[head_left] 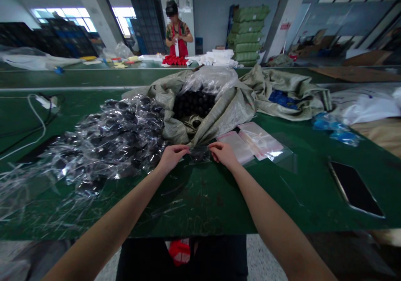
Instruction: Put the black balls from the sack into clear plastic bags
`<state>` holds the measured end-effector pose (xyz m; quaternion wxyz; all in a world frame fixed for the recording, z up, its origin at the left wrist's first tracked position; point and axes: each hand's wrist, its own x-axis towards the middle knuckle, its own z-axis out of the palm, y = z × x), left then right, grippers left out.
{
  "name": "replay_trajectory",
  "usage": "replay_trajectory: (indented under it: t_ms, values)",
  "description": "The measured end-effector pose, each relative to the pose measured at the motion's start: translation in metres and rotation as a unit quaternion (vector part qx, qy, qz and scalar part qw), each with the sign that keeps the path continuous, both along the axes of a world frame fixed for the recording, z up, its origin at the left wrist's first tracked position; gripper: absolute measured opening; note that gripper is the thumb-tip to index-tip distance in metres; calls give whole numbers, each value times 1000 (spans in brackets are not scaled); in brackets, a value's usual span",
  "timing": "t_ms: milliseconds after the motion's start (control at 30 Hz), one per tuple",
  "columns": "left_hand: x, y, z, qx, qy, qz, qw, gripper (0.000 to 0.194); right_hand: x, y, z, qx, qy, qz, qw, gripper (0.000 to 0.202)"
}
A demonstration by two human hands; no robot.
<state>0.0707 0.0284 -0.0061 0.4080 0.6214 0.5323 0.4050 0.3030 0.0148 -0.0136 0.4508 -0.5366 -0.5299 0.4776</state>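
Between my two hands a small clear plastic bag [199, 154] with something dark inside lies stretched just above the green table. My left hand [173, 155] pinches its left edge with thumb and forefinger. The right edge is pinched by my right hand [224, 153]. Just beyond, an open woven sack [216, 122] holds many black rounded pieces [194, 104]. To the left spreads a large heap of black pieces in clear bags [119, 135]. Flat clear plastic bags [261, 137] lie fanned out beside my right hand.
A phone [355, 189] rests at the right. Behind it are blue bagged pieces [336, 130] and a second sack [266, 89] with blue contents. Thin plastic strips [78, 208] litter the left front. Cables [37, 122] lie far left. A co-worker [178, 34] stands across the tables.
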Motion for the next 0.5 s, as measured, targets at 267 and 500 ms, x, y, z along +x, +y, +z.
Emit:
replay_trajectory:
  t_ms: [267,500]
  values:
    - [3,-9,11,-59,-8,4,998,42,-3,-2,15,-126,175,-2,976,13]
    - [1,-8,14,-182,-150,-44,971,42,-4,-5,20,-154,160,-31,975,32]
